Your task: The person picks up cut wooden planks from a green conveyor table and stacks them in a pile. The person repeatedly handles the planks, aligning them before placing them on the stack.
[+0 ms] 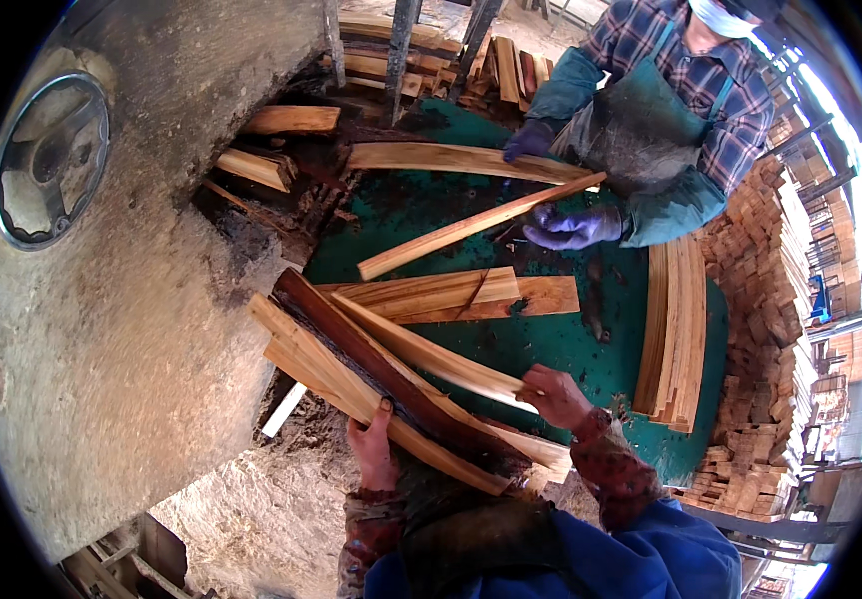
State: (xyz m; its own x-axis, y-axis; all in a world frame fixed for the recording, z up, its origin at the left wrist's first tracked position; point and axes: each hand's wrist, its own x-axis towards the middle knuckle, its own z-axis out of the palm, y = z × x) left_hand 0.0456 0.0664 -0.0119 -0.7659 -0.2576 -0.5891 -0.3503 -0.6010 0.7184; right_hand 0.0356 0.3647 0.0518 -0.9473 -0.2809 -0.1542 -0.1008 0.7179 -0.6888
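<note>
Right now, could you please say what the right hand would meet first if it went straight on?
Beyond the wooden strip it holds, the right hand would probably meet the bark-edged slab; depth is unclear.

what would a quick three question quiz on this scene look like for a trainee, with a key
1. True or false: the co-worker across the green table is working with bare hands.
2. Multiple choice: what shows on the tan panel at the left?
A) a hanging lamp
B) a spoked handwheel
C) a coiled rope
3. Short answer: what does the person's right hand hold?

Key
1. False: purple gloves cover them.
2. B
3. The near end of a pale curved board.
</note>
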